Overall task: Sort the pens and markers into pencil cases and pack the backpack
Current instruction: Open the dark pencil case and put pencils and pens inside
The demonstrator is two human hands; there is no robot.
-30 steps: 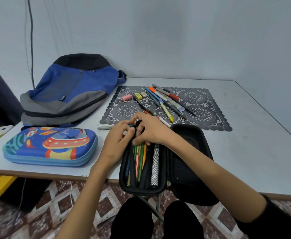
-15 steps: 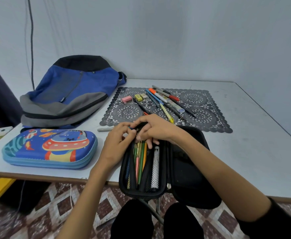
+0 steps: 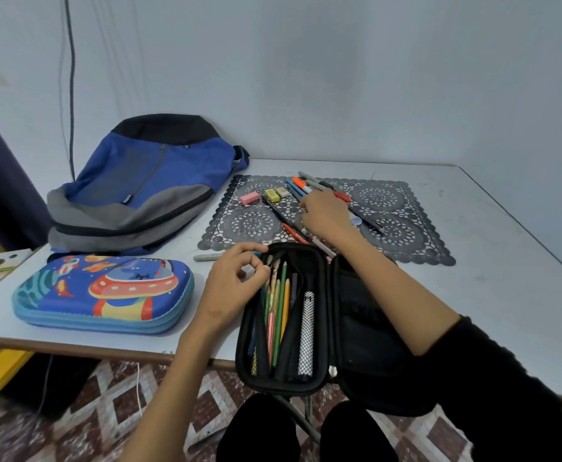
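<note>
Backpack (image 3: 146,181) behind closed case (image 3: 106,291), open case (image 3: 366,345) to rt, pens (image 3: 298,188) on mat (image 3: 389,208) behind.

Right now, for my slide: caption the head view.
Left hand holds the open black pencil case; right hand over pens on the mat.

Black pencil case (image 3: 366,345) lay open flat at the near edge of the table (image 3: 489,261), overhanging it. Its left half held coloured pencils (image 3: 281,311) and a mesh-patterned pen (image 3: 306,335) lengthwise; the right half looked bare. Blue space-print pencil case (image 3: 106,291) sat closed and flat to its left. Blue, grey and black backpack (image 3: 146,181) lay slumped behind that, by the wall. Loose pens and markers (image 3: 301,188) were piled on the grey lace mat (image 3: 389,208). One grey marker (image 3: 207,257) lay on the table just off the mat's near-left corner.
</note>
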